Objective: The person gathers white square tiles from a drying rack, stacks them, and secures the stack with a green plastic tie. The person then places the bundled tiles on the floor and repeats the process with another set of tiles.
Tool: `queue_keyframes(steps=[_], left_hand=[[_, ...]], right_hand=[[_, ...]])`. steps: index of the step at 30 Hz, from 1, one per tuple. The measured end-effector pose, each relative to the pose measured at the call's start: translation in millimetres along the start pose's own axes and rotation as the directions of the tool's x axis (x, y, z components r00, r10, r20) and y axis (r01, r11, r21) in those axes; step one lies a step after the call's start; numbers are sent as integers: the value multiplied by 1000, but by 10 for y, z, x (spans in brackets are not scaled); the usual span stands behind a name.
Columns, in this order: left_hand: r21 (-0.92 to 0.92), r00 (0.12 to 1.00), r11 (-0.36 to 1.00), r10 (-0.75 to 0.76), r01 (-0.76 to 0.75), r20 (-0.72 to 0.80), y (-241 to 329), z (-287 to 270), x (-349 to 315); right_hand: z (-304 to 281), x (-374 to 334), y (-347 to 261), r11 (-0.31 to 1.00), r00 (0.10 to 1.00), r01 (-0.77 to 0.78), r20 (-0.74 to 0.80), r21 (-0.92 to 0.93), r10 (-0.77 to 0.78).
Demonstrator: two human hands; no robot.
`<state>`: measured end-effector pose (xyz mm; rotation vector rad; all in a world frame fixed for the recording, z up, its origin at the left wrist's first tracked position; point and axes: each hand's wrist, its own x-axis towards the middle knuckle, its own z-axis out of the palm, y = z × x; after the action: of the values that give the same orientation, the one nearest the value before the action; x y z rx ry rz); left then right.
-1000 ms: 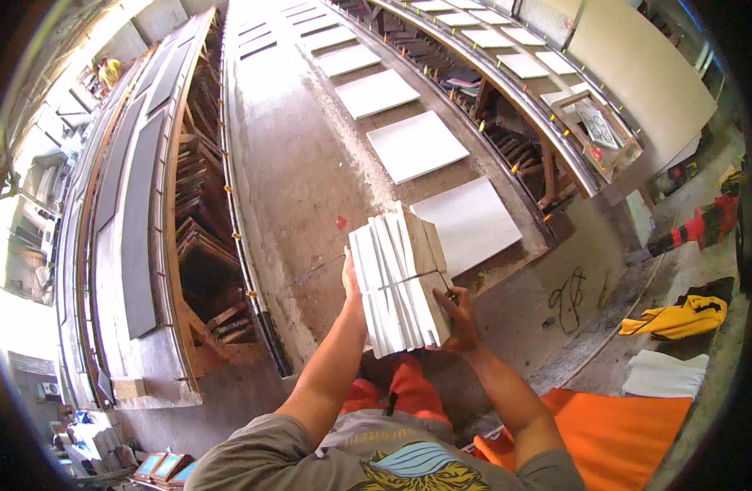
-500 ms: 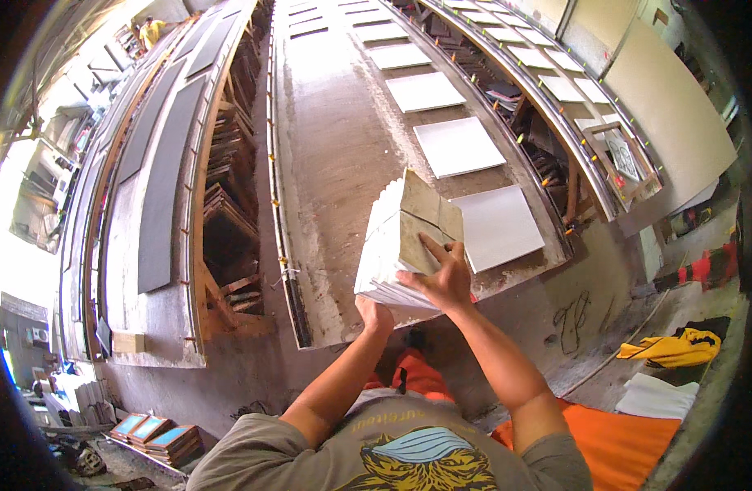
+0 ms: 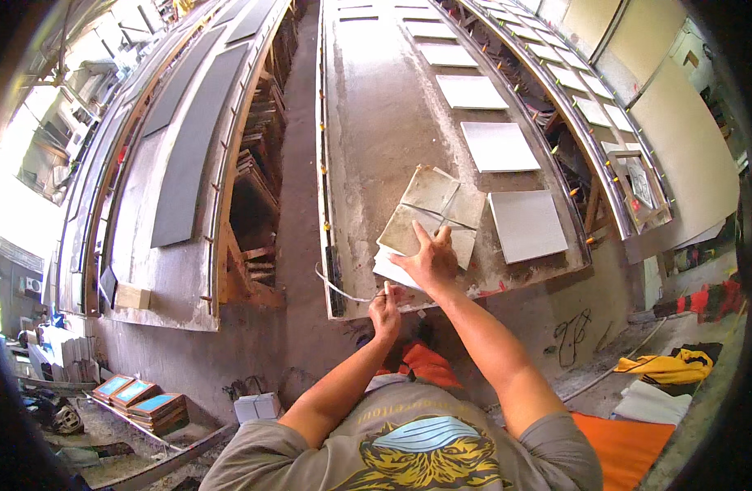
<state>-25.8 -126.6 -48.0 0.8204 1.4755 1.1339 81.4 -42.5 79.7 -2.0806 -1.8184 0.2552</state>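
Note:
A bundle of white sheets with a stained tan top [image 3: 417, 200], tied round with thin string, lies tilted at the near end of the long middle table [image 3: 376, 147]. My right hand [image 3: 432, 260] rests on top of it, fingers and thumb spread. Lower and to the left, just off the table's near edge, my left hand [image 3: 384, 313] has its fingertips pinched together. A thin white cord [image 3: 335, 286] loops from the table's left corner to those fingers. Right of the bundle lies a flat white sheet [image 3: 529, 227].
More white sheets run up the table's right side. The left table [image 3: 159, 278] carries dark grey panels [image 3: 200, 147]; beneath it are stacked boards. At right stands another table with a small frame [image 3: 640, 182]. Blue-topped frames [image 3: 151, 401] and a yellow cloth [image 3: 666, 366] lie low down.
The bundle has gone from upright between both hands to lying on the table. My left hand has left its underside and the white cord now reaches that hand. The view has shifted.

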Motion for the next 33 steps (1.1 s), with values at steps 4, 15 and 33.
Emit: queue_keyframes(steps=[4, 15, 33], left_hand=[[306, 991, 942, 120, -134, 65, -300, -72, 9], [396, 790, 707, 392, -586, 471, -272, -283, 18], [233, 341, 303, 380, -924, 860, 1443, 94, 543]], right_hand=[[-7, -83, -51, 1000, 1000, -10, 15, -17, 10], [238, -237, 72, 997, 997, 70, -9, 9, -70], [427, -542, 860, 696, 925, 377, -285, 611, -251]])
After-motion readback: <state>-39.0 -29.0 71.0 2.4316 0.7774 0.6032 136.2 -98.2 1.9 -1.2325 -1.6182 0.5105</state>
